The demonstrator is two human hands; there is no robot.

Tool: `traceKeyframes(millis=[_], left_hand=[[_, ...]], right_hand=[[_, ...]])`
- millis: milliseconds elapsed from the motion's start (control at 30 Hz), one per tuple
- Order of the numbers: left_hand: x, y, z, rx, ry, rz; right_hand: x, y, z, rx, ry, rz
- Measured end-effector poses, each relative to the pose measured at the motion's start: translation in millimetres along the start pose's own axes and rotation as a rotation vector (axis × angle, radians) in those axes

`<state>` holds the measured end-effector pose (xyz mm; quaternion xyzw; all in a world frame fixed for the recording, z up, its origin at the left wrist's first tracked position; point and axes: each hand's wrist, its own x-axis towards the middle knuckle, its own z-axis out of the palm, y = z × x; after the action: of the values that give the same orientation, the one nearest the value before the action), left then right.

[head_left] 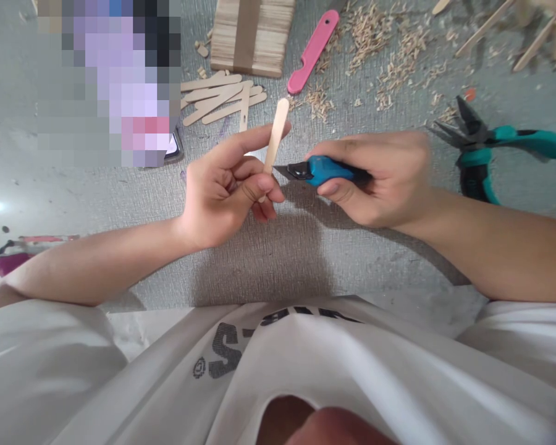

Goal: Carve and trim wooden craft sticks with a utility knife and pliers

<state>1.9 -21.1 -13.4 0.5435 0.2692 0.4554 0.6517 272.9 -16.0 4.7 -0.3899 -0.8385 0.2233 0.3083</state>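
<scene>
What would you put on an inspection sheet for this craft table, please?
Surface: grey, textured table.
Job's things: wooden stick, upright in the picture; blue knife, its blade tip at the stick's edge, contact unclear.
Clutter: banded stick bundle, loose sticks, pink-handled tool, wood shavings, teal-handled pliers with jaws spread.
Hands: left hand pinches the stick; right hand grips the knife.
Cables: nothing seen.
Surroundings: white shirt at the bottom; upper left pixelated, details hidden.
</scene>
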Motion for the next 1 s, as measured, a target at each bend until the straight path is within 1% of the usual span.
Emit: traceKeyframes(millis=[67,200,333,533,633,833,933,1000], left_hand=[[-1.1,-1.5,-1.6,0.022,-0.018,0.019],[-2.5,-3.5,-4.6,0.110,-0.021,-0.047],[-1.5,-7.0,-8.0,0.128,-0.019,0.015],[1.1,-16.2,-13.9,0.154,0.011,0.071],[0.3,-18.0,-11.8,0.190,0.035,0.100],[-4.7,-20.4,-4.9,0.296,0.136,0.113],[-5.5,-19.6,-2.6,0.295,0.169,0.117],[-4.9,-17.7,-1.2,0.298,0.174,0.083]], right_hand=[[0.3,-0.1,-0.2,-0.008,-0.007,-0.007],[-0.1,2.0,0.9,0.014,-0.010,-0.061],[-0.4,3.8,2.7,0.035,0.008,-0.113],[-0.8,1.4,0.0,0.022,0.019,-0.026],[-1.6,0.7,-1.2,-0.014,-0.012,0.006],[-3.3,-3.8,-0.2,-0.076,-0.038,0.058],[-3.8,-5.3,1.9,-0.107,0.000,0.047],[-4.2,-4.4,3.7,-0.124,0.039,0.033]])
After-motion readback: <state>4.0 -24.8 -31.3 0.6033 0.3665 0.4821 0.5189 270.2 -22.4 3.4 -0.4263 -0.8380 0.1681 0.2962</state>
